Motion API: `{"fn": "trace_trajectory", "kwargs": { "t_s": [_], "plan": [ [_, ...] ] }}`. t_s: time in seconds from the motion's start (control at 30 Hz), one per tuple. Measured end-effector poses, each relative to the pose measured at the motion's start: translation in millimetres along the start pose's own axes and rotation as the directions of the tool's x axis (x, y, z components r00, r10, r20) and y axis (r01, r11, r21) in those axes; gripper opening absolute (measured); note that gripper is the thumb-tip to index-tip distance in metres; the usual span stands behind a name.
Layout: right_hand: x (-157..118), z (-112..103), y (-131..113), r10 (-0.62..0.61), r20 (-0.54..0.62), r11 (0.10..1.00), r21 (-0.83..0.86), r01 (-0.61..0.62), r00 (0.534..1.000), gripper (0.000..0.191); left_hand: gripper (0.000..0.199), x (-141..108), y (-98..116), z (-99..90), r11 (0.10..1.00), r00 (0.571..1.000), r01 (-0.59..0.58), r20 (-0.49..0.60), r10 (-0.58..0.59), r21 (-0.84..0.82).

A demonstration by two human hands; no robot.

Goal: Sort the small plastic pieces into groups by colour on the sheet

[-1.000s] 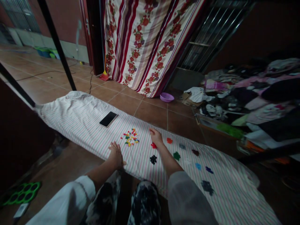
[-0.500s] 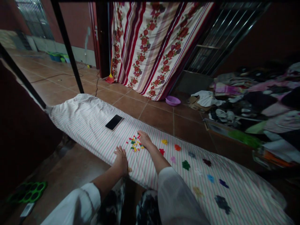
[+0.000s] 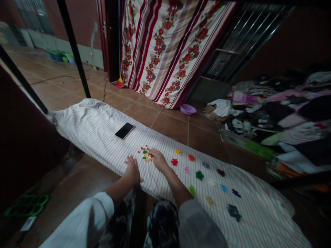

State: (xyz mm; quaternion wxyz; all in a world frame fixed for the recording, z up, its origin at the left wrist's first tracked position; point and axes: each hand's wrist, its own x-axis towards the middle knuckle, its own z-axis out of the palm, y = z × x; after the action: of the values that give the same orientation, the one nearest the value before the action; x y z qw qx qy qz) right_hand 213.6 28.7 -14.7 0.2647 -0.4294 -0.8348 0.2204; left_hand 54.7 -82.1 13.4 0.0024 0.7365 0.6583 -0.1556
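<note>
1. Lying on the striped cloth (image 3: 85, 127) in the head view, the mixed pile of small coloured pieces (image 3: 146, 156) is the landmark here.
2. At its right edge is the right hand (image 3: 159, 160), fingers close together and pointing into it; whether they pinch a piece, I cannot tell.
3. Nearer the person than the pile, the left hand (image 3: 132, 170) rests at the cloth's edge, thumb and fingers spread, with nothing visible in its grasp.
4. Right of the pile lie single-colour clusters, the red cluster (image 3: 174, 162) among the nearest; beyond its left side lies the phone (image 3: 125, 131).
5. Picking from the pile seems the step in hand; the next move likely calls for a fine pinch that leaves neighbouring pieces undisturbed.
</note>
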Motion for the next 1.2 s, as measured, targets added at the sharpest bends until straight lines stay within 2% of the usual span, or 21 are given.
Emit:
{"fn": "trace_trajectory", "kwargs": {
  "t_s": [0.1, 0.2, 0.3, 0.37, 0.4, 0.53, 0.67, 0.77, 0.87, 0.97, 1.03, 1.2],
  "plan": [
    [-12.2, 3.4, -5.8, -0.021, -0.082, 0.996, 0.086, 0.028, 0.996, 0.047, 0.095, -1.9, -0.5, -2.1, 1.0, 1.0, 0.003, 0.015, -0.003, 0.008],
    [-20.1, 4.8, -13.9, 0.081, -0.192, 0.989, 0.134, -0.056, 0.978, 0.044, 0.095, -3.7, -1.3, -0.9, 1.0, 1.0, 0.005, -0.017, -0.005, -0.027],
    [-25.9, 7.7, -19.4, 0.278, -0.355, 0.96, 0.142, -0.242, 0.893, 0.042, 0.097, -4.1, -2.7, 3.5, 0.996, 0.997, -0.015, -0.072, 0.009, -0.092],
    [-29.6, 12.7, -19.5, 0.35, -0.422, 0.937, 0.156, -0.313, 0.836, 0.044, 0.097, -3.5, -3.8, 6.9, 0.994, 0.997, -0.023, -0.075, 0.015, -0.103],
    [-31.1, 15.9, -18.6, 0.364, -0.434, 0.931, 0.166, -0.324, 0.824, 0.045, 0.097, -3.1, -4.4, 8.3, 0.995, 0.997, -0.022, -0.075, 0.014, -0.101],
    [-30.5, 28.1, -12.2, 0.38, -0.416, 0.925, 0.184, -0.332, 0.827, 0.049, 0.097, -2.3, -7.0, 12.4, 0.999, 0.998, -0.036, -0.061, 0.034, -0.039],
    [-18.0, 29.4, -3.6, 0.415, -0.341, 0.909, 0.185, -0.373, 0.844, 0.055, 0.098, -3.9, -10.1, 16.6, 0.999, 0.997, -0.037, -0.063, 0.036, -0.022],
    [-11.9, 26.3, 4.7, 0.466, -0.314, 0.883, 0.226, -0.411, 0.827, 0.057, 0.098, -6.6, -13.9, 19.1, 0.998, 0.996, -0.035, -0.085, 0.031, -0.05],
    [-14.2, 24.1, 10.1, 0.495, -0.301, 0.865, 0.258, -0.43, 0.815, 0.056, 0.098, -10.9, -19.1, 19.6, 0.995, 0.998, -0.034, -0.058, 0.029, -0.091],
    [-22.1, 21.8, 9.6, 0.485, -0.295, 0.868, 0.275, -0.413, 0.824, 0.054, 0.082, -13.9, -22.3, 20.7, 0.985, 0.997, 0.032, -0.07, -0.045, -0.167],
    [-27.3, 19.5, 6.2, 0.488, -0.286, 0.865, 0.281, -0.415, 0.824, 0.054, 0.075, -11.4, -21.4, 22.7, 0.979, 0.988, 0.058, -0.127, -0.084, -0.196],
    [-31.8, 14.0, -5.4, 0.519, -0.278, 0.854, 0.221, -0.472, 0.809, 0.052, 0.087, 17.4, -9.6, 25.0, 0.973, 0.968, 0.135, -0.186, -0.17, -0.185]
  ]
}}
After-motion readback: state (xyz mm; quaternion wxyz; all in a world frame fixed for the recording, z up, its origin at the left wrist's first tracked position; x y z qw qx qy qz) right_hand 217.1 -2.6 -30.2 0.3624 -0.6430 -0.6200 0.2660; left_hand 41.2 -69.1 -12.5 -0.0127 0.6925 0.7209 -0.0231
